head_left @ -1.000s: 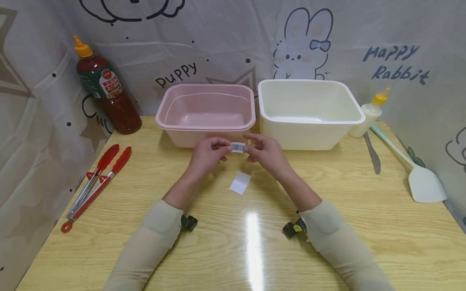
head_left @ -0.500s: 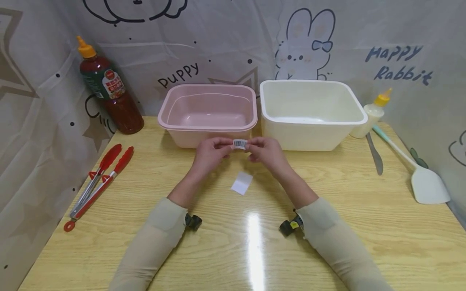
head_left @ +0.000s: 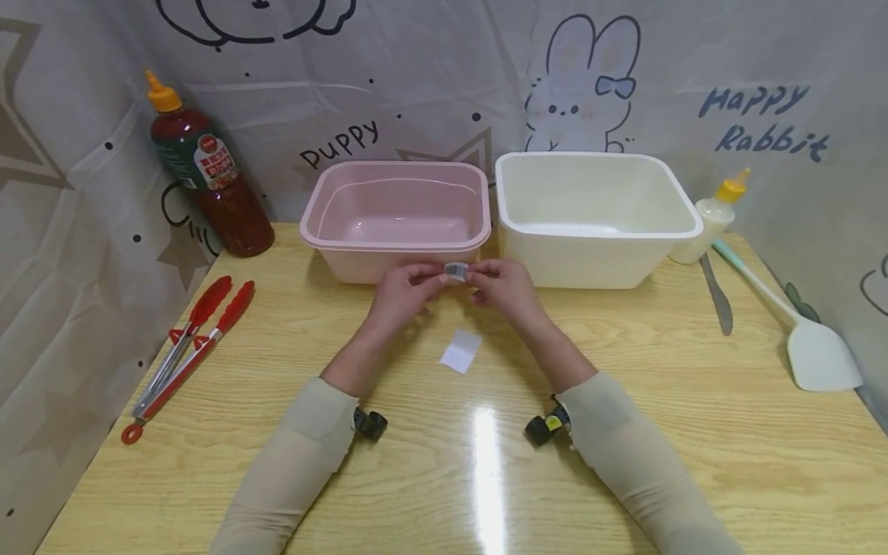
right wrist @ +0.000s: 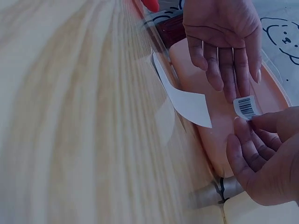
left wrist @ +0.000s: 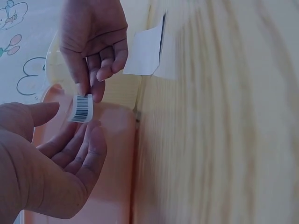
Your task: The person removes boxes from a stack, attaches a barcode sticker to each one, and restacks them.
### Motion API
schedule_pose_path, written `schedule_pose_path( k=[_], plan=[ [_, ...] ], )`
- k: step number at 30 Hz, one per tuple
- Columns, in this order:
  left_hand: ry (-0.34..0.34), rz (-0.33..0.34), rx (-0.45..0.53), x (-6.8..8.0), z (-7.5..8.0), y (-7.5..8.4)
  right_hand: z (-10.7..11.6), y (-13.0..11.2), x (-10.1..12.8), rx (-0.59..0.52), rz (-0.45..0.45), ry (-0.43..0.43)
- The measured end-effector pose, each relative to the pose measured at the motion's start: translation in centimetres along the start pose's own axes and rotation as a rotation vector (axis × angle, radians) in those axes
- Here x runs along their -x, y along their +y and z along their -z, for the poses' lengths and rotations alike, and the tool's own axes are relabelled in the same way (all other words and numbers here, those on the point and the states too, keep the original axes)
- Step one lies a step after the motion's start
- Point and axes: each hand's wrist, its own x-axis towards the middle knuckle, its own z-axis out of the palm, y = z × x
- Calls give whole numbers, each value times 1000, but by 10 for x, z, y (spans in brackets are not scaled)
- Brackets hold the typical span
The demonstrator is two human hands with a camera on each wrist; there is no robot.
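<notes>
Between the two hands is a small white barcode label [head_left: 455, 270], held above the table just in front of the pink bin [head_left: 394, 262]. My right hand [head_left: 509, 291] pinches one end of it between thumb and index finger. At the other end, fingertips of my left hand [head_left: 402, 297] touch the label; in the left wrist view the left thumb [left wrist: 44, 113] stands apart from it. Black bars show on the label [right wrist: 245, 107] in the right wrist view. A white paper square [head_left: 461, 351] lies on the table below the hands, with a curled edge in the wrist views.
A white bin [head_left: 590, 258] stands right of the pink one. Red-tipped tongs [head_left: 187, 347] and a red sauce bottle [head_left: 215, 177] are on the left. To the right are a yellow-capped bottle [head_left: 704, 223], a grey knife [head_left: 716, 297] and a white spatula [head_left: 822, 354].
Both hands have moved slightly back with the label. The right index finger, raised a second ago, has come down to the label, which now tilts a little. The paper square stays put.
</notes>
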Motion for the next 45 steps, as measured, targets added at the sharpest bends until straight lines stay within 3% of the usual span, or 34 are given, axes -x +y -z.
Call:
schedule_pose_path(
  k=[9, 21, 31, 39, 45],
  plan=[
    [3, -5, 40, 3, 5, -2, -11, -2, 3, 83, 77, 10],
    [45, 20, 69, 8, 28, -8, -34, -7, 2, 171, 153, -22],
    [81, 14, 35, 6, 35, -8, -42, -9, 1, 164, 147, -24],
    [77, 7, 9, 5, 36, -7, -41, -12, 2, 94, 112, -28],
    [85, 5, 33, 4, 37, -7, -43, -15, 3, 67, 122, -23]
  ],
)
